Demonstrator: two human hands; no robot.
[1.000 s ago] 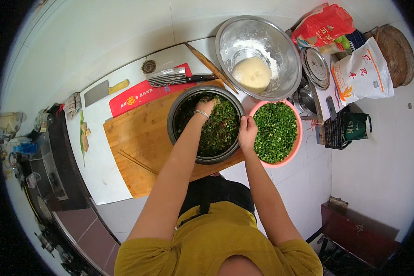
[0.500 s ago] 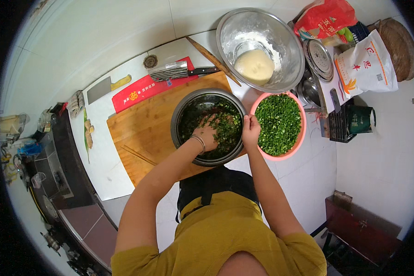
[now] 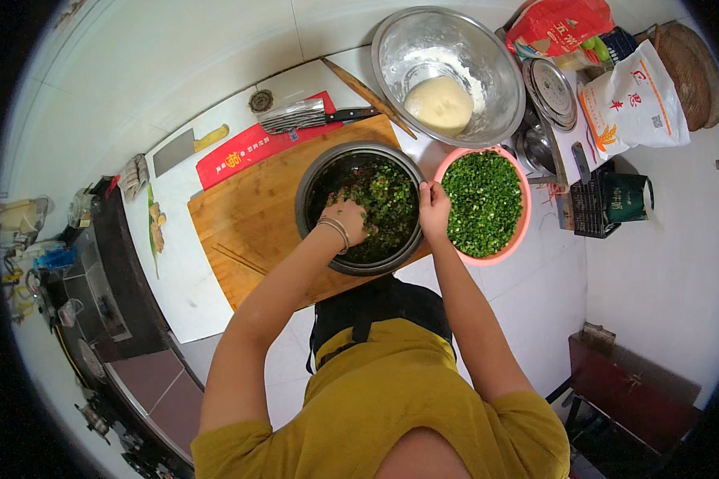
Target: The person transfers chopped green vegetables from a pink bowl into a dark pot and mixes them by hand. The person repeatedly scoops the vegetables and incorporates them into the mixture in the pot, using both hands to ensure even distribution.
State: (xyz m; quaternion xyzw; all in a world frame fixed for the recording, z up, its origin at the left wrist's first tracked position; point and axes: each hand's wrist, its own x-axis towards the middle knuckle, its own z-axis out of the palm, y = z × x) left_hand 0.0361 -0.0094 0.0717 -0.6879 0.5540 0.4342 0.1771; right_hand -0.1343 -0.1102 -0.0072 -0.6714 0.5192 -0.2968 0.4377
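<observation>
My left hand (image 3: 343, 222), with bangles at the wrist, is down in a dark metal pot (image 3: 305, 209). Its fingers curl into a filling (image 3: 387, 195) of chopped greens mixed with darker, reddish bits; the fingertips are buried. My right hand (image 3: 434, 209) grips the pot's right rim, thumb on top. Under the pot lies a wooden cutting board (image 3: 240, 219). Touching distance from my right hand is a pink basin (image 3: 527, 214) full of chopped green onions (image 3: 483, 203).
A steel bowl (image 3: 499, 64) holds pale dough (image 3: 439, 105) and flour. Behind the board lie a cleaver (image 3: 174, 153), a black-handled knife (image 3: 351, 115) and a wooden rolling pin (image 3: 367, 96). Chopsticks (image 3: 240, 259) rest on the board. Ginger (image 3: 157, 227) lies left; a white bag (image 3: 635, 100) stands right.
My left hand has shifted left and curled in the pot, leaving more filling uncovered on the right. My right hand stays on the rim. The whole view has shifted slightly.
</observation>
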